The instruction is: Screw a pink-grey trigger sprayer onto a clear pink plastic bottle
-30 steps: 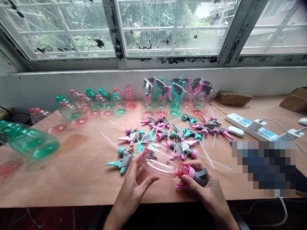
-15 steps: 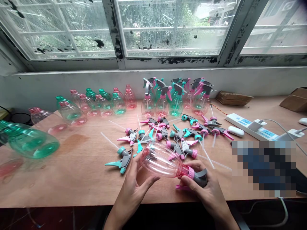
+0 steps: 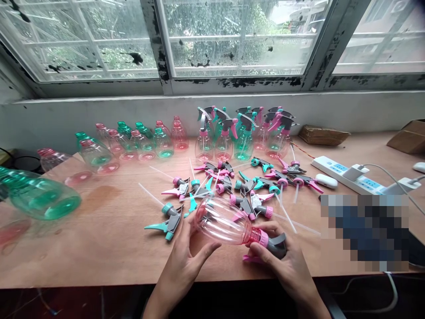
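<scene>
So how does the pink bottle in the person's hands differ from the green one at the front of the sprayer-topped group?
The pink bottle is tipped sideways, with the right hand around its neck end; the green bottle stands upright on the table. The pink bottle has a pink collar, the green bottle a teal one. Both are see-through, with a grey-bodied sprayer head.

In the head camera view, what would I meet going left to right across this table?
Large green bottle by the left edge, left hand, held pink bottle, right hand, white power strip.
</scene>
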`<move>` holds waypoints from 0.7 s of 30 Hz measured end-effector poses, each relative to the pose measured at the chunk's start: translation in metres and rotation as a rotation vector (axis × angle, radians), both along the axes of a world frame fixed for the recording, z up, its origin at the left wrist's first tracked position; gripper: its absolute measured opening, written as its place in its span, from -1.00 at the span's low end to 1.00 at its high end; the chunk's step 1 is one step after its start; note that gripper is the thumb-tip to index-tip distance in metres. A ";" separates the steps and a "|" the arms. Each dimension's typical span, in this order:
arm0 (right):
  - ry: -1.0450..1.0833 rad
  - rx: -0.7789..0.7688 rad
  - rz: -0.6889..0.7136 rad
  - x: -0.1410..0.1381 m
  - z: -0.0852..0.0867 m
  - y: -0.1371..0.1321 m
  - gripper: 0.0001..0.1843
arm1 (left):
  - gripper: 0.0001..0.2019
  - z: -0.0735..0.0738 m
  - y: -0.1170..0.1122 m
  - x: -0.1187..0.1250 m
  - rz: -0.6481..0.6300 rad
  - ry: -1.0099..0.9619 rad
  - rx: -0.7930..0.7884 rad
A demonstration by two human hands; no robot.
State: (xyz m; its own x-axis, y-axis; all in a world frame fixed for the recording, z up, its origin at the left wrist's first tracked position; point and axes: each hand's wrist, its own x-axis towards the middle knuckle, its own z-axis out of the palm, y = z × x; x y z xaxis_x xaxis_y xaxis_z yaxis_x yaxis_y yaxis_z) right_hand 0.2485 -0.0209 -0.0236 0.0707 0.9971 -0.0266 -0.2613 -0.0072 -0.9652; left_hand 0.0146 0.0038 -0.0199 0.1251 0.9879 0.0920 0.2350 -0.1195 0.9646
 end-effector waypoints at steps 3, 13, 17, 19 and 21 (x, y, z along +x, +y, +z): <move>0.013 -0.007 0.006 0.000 0.001 0.000 -0.63 | -0.37 0.000 0.000 0.001 0.001 0.004 -0.005; 0.023 -0.012 0.000 -0.002 0.002 0.000 -0.62 | -0.35 0.000 0.001 0.001 -0.002 0.008 -0.019; 0.030 -0.013 0.007 -0.001 0.002 -0.001 -0.63 | -0.35 0.000 0.000 0.001 -0.004 -0.006 -0.024; 0.028 0.006 0.003 -0.001 0.001 0.000 -0.63 | -0.35 0.001 0.000 0.001 -0.009 -0.009 -0.027; 0.025 0.016 0.003 0.000 0.001 0.000 -0.63 | -0.36 0.001 0.000 0.001 -0.008 -0.001 -0.025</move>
State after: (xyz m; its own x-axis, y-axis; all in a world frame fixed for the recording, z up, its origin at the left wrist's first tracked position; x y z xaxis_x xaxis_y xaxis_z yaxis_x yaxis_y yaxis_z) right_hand 0.2481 -0.0211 -0.0226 0.0673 0.9977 -0.0123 -0.2854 0.0074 -0.9584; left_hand 0.0160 0.0041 -0.0194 0.1328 0.9889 0.0674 0.2328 -0.0972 0.9677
